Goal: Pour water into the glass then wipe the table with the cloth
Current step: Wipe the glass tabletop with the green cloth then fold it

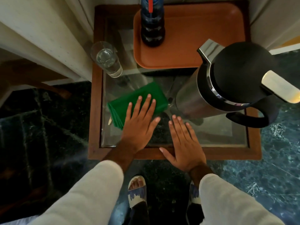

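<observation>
A folded green cloth [129, 98] lies on the glass-topped table [211, 135], left of centre. My left hand [139, 125] lies flat, its fingers spread over the cloth's near right part. My right hand [183, 145] rests flat on the glass and the wooden front frame, holding nothing. A clear glass [107, 60] with water in it stands at the table's far left. A steel jug [227, 82] with a black lid and handle stands upright on the right.
An orange tray [194, 34] at the back carries a dark blue bottle [151, 23]. A small pale scrap [110, 121] lies by the cloth's left edge. Cream fabric hangs at the left and back. Green marble floor surrounds the table; my sandalled feet stand below.
</observation>
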